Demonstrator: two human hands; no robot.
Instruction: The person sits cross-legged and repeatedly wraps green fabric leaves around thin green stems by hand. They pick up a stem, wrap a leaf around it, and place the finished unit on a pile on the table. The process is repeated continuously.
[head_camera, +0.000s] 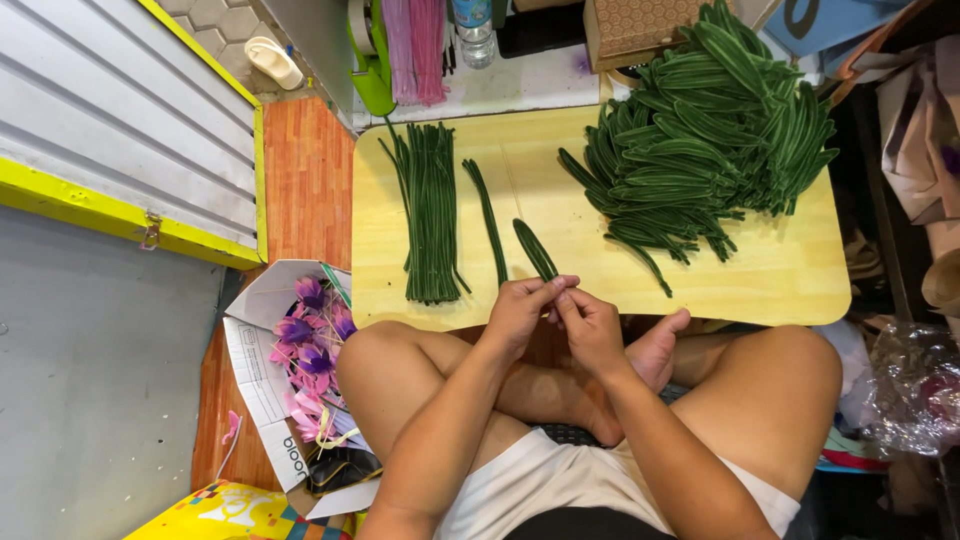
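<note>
My left hand (522, 310) and my right hand (590, 325) meet at the near edge of a low pale wooden table (780, 270). Together they pinch the near end of a folded green fuzzy stem (534, 248) that points away across the board. A single straight green stem (488, 222) lies just left of it. Further left lies a bundle of straight green stems (430, 212). A big heap of folded green stems (705, 130) covers the table's far right.
I sit cross-legged behind the table. An open cardboard box (262, 300) of purple and pink handmade flowers (312, 345) stands on the floor at my left. Pink stems (415, 45), a bottle (474, 30) and a brown box (630, 28) sit beyond the table.
</note>
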